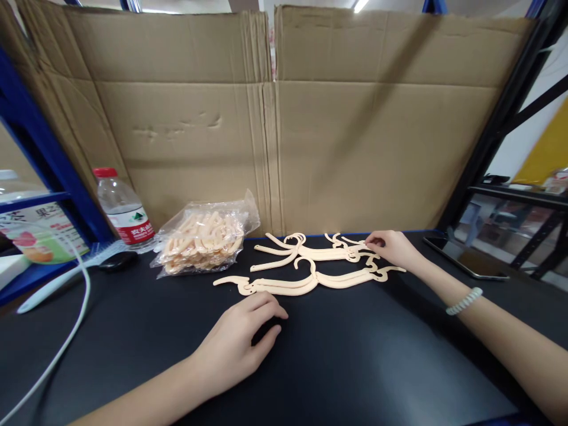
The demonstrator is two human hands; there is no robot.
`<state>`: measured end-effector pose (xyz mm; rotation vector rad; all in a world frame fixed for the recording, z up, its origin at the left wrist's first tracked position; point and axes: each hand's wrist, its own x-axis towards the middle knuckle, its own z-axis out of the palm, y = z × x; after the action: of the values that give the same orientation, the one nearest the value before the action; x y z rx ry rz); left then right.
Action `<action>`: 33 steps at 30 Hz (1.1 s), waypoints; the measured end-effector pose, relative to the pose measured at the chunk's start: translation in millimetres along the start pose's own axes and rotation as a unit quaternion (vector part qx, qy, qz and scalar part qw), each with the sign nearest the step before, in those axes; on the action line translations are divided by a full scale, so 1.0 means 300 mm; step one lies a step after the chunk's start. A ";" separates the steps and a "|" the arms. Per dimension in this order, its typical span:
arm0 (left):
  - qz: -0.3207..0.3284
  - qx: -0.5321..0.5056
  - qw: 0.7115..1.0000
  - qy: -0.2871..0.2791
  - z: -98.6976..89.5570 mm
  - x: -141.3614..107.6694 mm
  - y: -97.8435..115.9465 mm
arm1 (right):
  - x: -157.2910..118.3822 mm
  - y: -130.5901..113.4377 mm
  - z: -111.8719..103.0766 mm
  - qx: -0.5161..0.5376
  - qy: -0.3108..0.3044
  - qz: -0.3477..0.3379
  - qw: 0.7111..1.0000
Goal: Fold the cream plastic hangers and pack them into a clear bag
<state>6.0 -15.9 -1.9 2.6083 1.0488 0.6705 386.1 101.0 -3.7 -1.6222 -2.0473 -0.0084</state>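
Note:
Pale beige hanger-like pieces with curved arms and hooks lie flat on the black table. One long pair of arms with a hook is at the front, and a second group of pieces lies behind it. My left hand rests on the table just in front of the front pieces, fingers loosely curved and apart, holding nothing. At the right end of the back group, my right hand has its fingertips pinched together at a small beige curved piece. The fingertips partly hide what they grip.
Left of the pieces sits a clear plastic bag full of similar beige parts. A water bottle, a black-headed item with a pale handle and a white cable are further left. A phone lies right. Cardboard stands behind.

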 end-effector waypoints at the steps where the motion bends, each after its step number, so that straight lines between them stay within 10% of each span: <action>1: 0.001 0.000 1.000 0.000 0.000 0.000 0.000 | 0.002 0.007 0.002 -0.003 -0.005 -0.007 1.000; 14: 0.005 -0.005 1.000 0.006 0.002 -0.004 0.005 | 0.009 -0.041 0.006 -0.032 -0.047 -0.087 0.995; 33: 0.009 0.002 1.000 0.006 0.009 -0.001 0.004 | 0.044 0.126 0.029 -0.042 -0.034 -0.040 0.998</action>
<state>7.8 -17.1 -3.7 2.6233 1.0331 0.6899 415.2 126.4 -17.5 -1.6100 -2.1895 -0.0686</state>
